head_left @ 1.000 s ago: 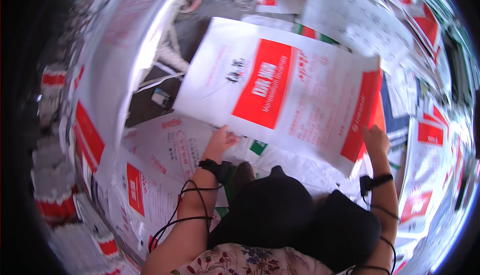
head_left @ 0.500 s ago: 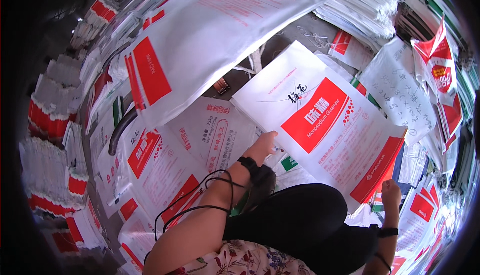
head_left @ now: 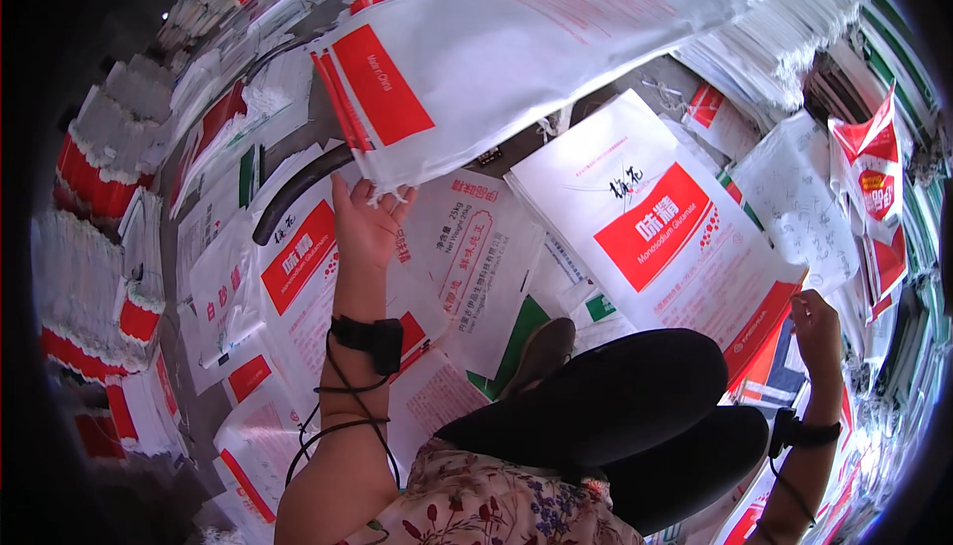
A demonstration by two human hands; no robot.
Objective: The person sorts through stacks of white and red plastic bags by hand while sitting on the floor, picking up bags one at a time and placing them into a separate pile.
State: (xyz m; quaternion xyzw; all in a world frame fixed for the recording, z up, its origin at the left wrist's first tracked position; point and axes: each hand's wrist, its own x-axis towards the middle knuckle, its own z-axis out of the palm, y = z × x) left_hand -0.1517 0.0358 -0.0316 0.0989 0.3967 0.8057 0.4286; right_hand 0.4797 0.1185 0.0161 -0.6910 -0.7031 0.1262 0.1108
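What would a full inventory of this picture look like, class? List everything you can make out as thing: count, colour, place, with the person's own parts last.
Large sack: one, white with red panel, upper centre
Middle sack: one, white with red panels, right of centre
Flat sacks: several, white with red or green, left and centre
Sack stacks: several, white and red, far left
Frayed-edged stack: one, white, upper right
Crumpled bag: one, red and white, right
Curved bar: one, black, left
Wrist straps: two, black, on the forearms
Shoe: one visible, dark, lower centre
Trousers: one pair, black, lower centre
Top: one, floral, bottom edge
Hands: two, bare; left at the large sack's corner, right beside the middle sack's edge
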